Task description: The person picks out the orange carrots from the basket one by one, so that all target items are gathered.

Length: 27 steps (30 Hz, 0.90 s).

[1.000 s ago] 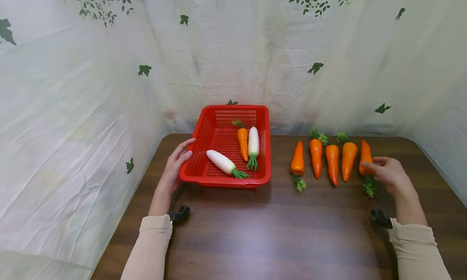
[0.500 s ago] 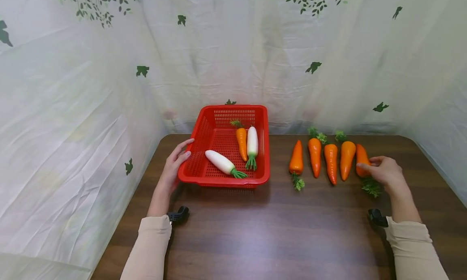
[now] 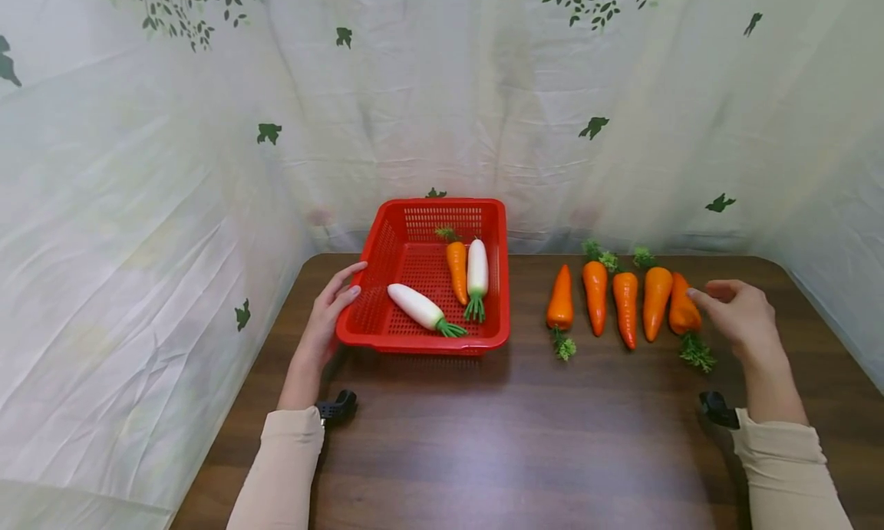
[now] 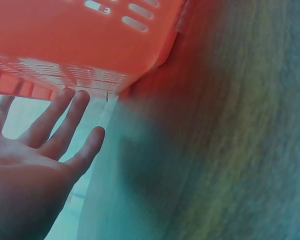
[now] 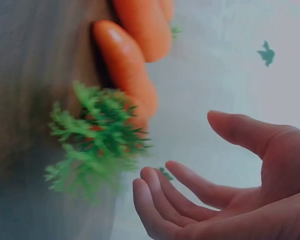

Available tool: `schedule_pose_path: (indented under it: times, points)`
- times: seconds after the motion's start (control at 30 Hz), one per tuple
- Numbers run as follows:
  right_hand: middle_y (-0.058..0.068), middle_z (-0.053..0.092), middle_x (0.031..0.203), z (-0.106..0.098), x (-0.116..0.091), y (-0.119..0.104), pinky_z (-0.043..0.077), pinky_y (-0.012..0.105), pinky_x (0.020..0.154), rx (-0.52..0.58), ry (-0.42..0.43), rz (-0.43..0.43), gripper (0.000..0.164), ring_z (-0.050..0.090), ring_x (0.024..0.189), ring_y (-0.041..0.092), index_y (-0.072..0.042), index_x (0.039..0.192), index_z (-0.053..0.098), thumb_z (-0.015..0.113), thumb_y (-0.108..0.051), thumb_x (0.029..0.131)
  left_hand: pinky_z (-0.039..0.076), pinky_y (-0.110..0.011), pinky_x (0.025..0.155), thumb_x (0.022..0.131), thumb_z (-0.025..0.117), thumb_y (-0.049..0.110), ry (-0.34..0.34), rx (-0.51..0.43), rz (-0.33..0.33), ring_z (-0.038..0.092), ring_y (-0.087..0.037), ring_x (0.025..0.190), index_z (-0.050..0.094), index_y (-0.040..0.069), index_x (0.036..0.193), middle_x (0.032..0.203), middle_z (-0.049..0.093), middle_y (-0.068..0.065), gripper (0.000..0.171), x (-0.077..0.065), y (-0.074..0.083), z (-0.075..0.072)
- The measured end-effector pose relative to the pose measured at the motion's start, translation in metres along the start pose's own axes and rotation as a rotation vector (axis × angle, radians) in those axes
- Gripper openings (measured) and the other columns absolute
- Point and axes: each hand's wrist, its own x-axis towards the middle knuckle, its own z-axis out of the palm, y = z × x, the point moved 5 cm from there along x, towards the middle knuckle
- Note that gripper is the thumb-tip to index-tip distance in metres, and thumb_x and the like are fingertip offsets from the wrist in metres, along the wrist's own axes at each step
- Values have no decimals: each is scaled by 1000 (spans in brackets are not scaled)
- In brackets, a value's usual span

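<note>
My left hand point(image 3: 323, 319) rests against the left side of a red plastic basket point(image 3: 350, 327), its fingers spread and fairly straight in the left wrist view. Inside the basket lie an orange carrot point(image 3: 457, 273) and two white radishes, one radish point(image 3: 478, 273) beside the carrot and another radish point(image 3: 417, 306) slanting in front. My right hand point(image 3: 744, 315) is just right of the rightmost carrot point(image 3: 684, 309), holding nothing. In the right wrist view its thumb stands apart from the loosely bent fingers, and the carrot's leafy green top point(image 5: 97, 135) is in front of them.
Left of the rightmost carrot, several more carrots stand in a row, including an upright-lying carrot point(image 3: 658, 304) and a far-left carrot point(image 3: 560, 300). They lie on a brown wooden table point(image 3: 525, 438). A pale leaf-patterned curtain point(image 3: 539, 131) hangs behind and at the sides.
The rightmost carrot has shifted left, closer to its neighbour. My right hand has let go of it and drawn slightly up and right. The left hand stays on the basket.
</note>
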Motion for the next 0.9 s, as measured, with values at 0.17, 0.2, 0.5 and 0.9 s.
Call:
schedule_pose_path:
  times: [0.17,0.2,0.5,0.9]
  points:
    - [36,49,149,-2,-4,-11,48,38,85,60,19,-20,76,48,128,51,11,150,46,55,-50,105,62,-31,93,109,56,32,-2,-1,-2,60,-34,128,44,27,160,157,49,-17,52,2,0,2]
    - [35,49,150,-1,-5,-14,46,34,84,75,18,-19,76,48,128,49,9,151,46,55,-51,105,62,-31,94,109,56,32,-4,0,1,60,-34,128,44,27,160,158,48,-18,52,2,0,2]
    - [28,48,153,19,-7,-56,52,34,96,216,-34,-38,74,49,132,41,5,154,45,57,-50,105,62,-31,91,110,56,32,7,6,3,62,-30,123,45,28,160,155,50,-17,51,2,-2,0]
    - [13,51,144,67,-8,-114,56,18,97,466,-141,-69,65,60,110,7,2,153,48,61,-41,106,62,-31,92,110,55,33,-1,12,8,62,-32,125,44,28,160,155,50,-17,51,2,-2,-1]
